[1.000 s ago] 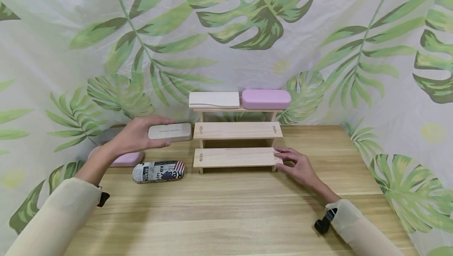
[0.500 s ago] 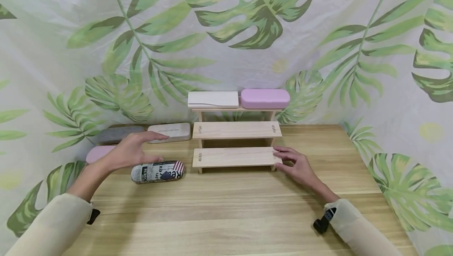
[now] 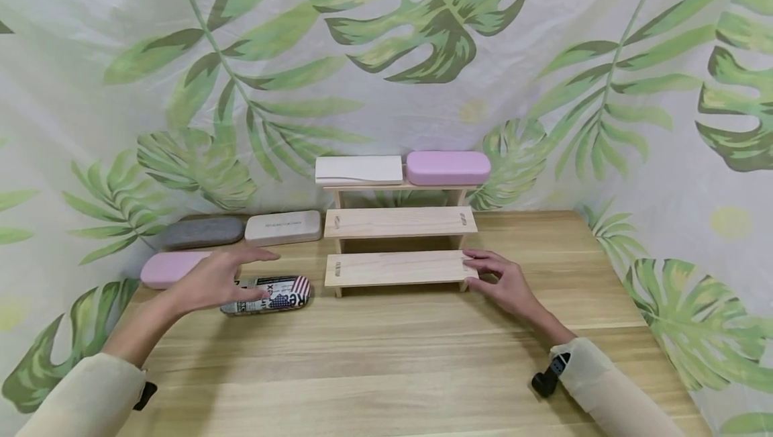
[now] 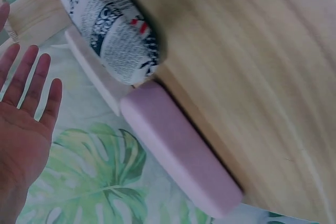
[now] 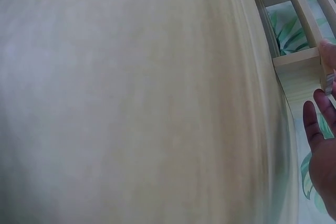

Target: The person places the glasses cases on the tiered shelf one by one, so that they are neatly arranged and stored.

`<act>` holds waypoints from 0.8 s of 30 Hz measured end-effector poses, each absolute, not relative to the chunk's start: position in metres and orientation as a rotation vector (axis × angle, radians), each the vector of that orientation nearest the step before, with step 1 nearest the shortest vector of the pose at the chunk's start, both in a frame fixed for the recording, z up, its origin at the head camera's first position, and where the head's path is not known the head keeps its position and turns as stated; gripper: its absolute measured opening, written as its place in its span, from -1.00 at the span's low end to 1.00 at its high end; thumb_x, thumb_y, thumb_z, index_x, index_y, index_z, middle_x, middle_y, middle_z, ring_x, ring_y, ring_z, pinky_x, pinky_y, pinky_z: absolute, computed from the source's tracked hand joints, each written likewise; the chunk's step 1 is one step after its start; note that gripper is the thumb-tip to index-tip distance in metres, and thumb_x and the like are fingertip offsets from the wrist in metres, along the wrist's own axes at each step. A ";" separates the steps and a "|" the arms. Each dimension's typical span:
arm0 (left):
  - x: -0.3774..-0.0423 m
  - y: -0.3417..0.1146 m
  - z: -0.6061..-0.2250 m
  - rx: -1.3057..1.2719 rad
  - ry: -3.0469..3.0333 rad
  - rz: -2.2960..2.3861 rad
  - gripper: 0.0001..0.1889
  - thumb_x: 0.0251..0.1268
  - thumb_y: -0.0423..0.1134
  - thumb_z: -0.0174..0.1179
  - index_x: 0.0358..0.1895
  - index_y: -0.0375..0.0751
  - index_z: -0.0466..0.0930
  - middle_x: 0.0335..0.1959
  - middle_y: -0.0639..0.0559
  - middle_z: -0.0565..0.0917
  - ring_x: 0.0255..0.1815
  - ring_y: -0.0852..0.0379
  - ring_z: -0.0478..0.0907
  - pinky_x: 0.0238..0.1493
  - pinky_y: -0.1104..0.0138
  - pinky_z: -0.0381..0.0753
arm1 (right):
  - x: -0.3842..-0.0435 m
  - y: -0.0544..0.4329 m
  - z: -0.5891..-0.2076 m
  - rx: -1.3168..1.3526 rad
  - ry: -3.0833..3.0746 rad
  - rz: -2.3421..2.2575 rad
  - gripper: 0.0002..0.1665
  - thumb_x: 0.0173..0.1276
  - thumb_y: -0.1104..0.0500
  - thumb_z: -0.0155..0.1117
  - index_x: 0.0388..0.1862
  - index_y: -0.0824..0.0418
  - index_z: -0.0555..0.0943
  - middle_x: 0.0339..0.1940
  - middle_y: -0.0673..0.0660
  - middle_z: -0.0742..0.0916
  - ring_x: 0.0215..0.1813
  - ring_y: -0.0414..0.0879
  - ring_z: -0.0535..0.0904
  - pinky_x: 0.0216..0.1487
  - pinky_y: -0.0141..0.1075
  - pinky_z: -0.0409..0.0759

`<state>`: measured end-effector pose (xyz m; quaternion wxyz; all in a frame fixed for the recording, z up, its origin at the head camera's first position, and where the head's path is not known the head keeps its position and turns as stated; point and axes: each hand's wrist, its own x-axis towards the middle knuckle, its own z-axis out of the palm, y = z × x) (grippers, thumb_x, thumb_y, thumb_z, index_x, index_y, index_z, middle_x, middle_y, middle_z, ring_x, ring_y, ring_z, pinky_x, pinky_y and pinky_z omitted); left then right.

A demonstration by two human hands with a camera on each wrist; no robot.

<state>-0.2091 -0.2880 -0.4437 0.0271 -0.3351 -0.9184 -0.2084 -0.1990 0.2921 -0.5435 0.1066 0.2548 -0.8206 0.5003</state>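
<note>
My left hand hovers with spread fingers over the left end of a newspaper-print glasses case; in the left wrist view that hand looks open, apart from the printed case. On the right, my right hand holds the right end of the lowest board of a three-tier wooden shelf stand, thumb at the front edge. Seen from the right wrist, its fingers sit around the board's end. A white case and a pink-purple case stand on the top tier.
Left of the stand, a beige case and a grey case lie along the back of the wooden table. A pink case lies partly behind my left hand. A leaf-patterned curtain hangs behind.
My left hand has let go of the beige case at the back and come forward and down to the printed case. My right hand stays at the stand; the view shifts slightly.
</note>
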 end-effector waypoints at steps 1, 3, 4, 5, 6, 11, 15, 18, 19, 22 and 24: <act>-0.208 -0.290 -0.446 -1.032 -2.842 -0.649 -0.33 0.10 -0.04 0.63 0.31 -0.09 0.68 0.25 -0.10 0.72 -0.26 0.13 0.67 -0.24 0.20 0.65 | -0.199 0.292 -0.544 0.746 -2.418 1.478 -0.57 0.28 0.39 0.56 0.15 0.27 0.78 0.33 0.24 0.72 0.30 0.12 0.66 0.05 -0.30 0.73; -0.206 -0.293 -0.449 -1.025 -2.842 -0.648 -0.34 0.08 -0.05 0.64 0.30 -0.10 0.69 0.22 -0.07 0.74 -0.17 0.09 0.70 -0.22 0.19 0.67 | -0.199 0.292 -0.544 0.743 -2.417 1.485 -0.56 0.28 0.39 0.56 0.15 0.28 0.78 0.33 0.25 0.71 0.31 0.08 0.66 0.06 -0.35 0.71; -0.205 -0.294 -0.451 -1.018 -2.841 -0.643 -0.33 0.06 -0.05 0.65 0.29 -0.11 0.69 0.21 -0.06 0.75 -0.09 0.04 0.73 -0.18 0.15 0.70 | -0.199 0.292 -0.544 0.742 -2.414 1.489 -0.56 0.28 0.40 0.56 0.15 0.28 0.78 0.33 0.25 0.71 0.31 0.06 0.66 0.06 -0.37 0.71; -0.204 -0.295 -0.452 -1.011 -2.841 -0.645 -0.33 0.05 -0.05 0.65 0.29 -0.11 0.70 0.20 -0.05 0.75 -0.03 -0.02 0.74 -0.15 0.11 0.72 | -0.199 0.292 -0.543 0.742 -2.410 1.497 -0.56 0.28 0.40 0.56 0.15 0.29 0.78 0.33 0.25 0.71 0.31 0.05 0.66 0.06 -0.39 0.70; -0.203 -0.296 -0.454 -1.005 -2.841 -0.637 -0.32 0.04 -0.03 0.66 0.28 -0.11 0.70 0.20 -0.05 0.76 0.06 -0.05 0.74 -0.07 0.05 0.73 | -0.198 0.292 -0.543 0.744 -2.406 1.497 -0.56 0.28 0.40 0.56 0.15 0.29 0.78 0.33 0.25 0.71 0.31 0.04 0.66 0.06 -0.40 0.70; -0.199 -0.299 -0.461 -0.999 -2.843 -0.636 -0.32 0.04 0.00 0.66 0.27 -0.09 0.71 0.19 -0.04 0.76 0.16 -0.17 0.71 0.10 -0.11 0.68 | -0.199 0.290 -0.542 0.747 -2.393 1.492 -0.56 0.26 0.42 0.57 0.14 0.30 0.78 0.32 0.27 0.72 0.29 0.13 0.66 0.07 -0.41 0.69; -0.198 -0.300 -0.466 -1.007 -2.824 -0.629 -0.32 0.01 0.02 0.67 0.25 -0.09 0.73 0.17 -0.01 0.77 0.14 -0.14 0.73 0.14 -0.13 0.64 | -0.200 0.289 -0.542 0.734 -2.405 1.482 -0.55 0.23 0.45 0.57 0.13 0.32 0.78 0.31 0.28 0.72 0.29 0.22 0.65 0.10 -0.43 0.67; -0.197 -0.300 -0.470 -1.006 -2.820 -0.647 -0.31 -0.04 0.02 0.69 0.24 -0.09 0.73 0.16 0.00 0.78 0.14 -0.13 0.73 0.24 -0.21 0.55 | -0.201 0.289 -0.543 0.732 -2.405 1.486 -0.54 0.21 0.48 0.56 0.12 0.38 0.76 0.32 0.32 0.71 0.31 0.28 0.63 0.13 -0.42 0.67; -0.197 -0.300 -0.471 -1.007 -2.818 -0.657 -0.31 -0.05 0.01 0.70 0.23 -0.10 0.74 0.15 0.00 0.78 0.13 -0.13 0.72 0.26 -0.23 0.52 | -0.201 0.289 -0.544 0.734 -2.402 1.486 -0.54 0.21 0.49 0.56 0.12 0.39 0.76 0.32 0.34 0.70 0.30 0.30 0.63 0.13 -0.42 0.67; -0.198 -0.299 -0.474 -1.023 -2.803 -0.682 -0.30 -0.09 -0.02 0.72 0.22 -0.11 0.74 0.12 -0.01 0.79 0.12 -0.14 0.72 0.27 -0.30 0.49 | -0.201 0.290 -0.545 0.741 -2.397 1.489 -0.54 0.20 0.51 0.54 0.12 0.43 0.75 0.31 0.39 0.69 0.30 0.33 0.62 0.12 -0.44 0.66; -0.199 -0.298 -0.477 -1.032 -2.799 -0.710 -0.30 -0.10 -0.05 0.73 0.21 -0.12 0.74 0.11 -0.02 0.79 0.11 -0.16 0.71 0.29 -0.34 0.46 | -0.200 0.291 -0.545 0.742 -2.399 1.490 -0.54 0.22 0.49 0.54 0.13 0.40 0.75 0.32 0.36 0.70 0.30 0.31 0.63 0.11 -0.47 0.65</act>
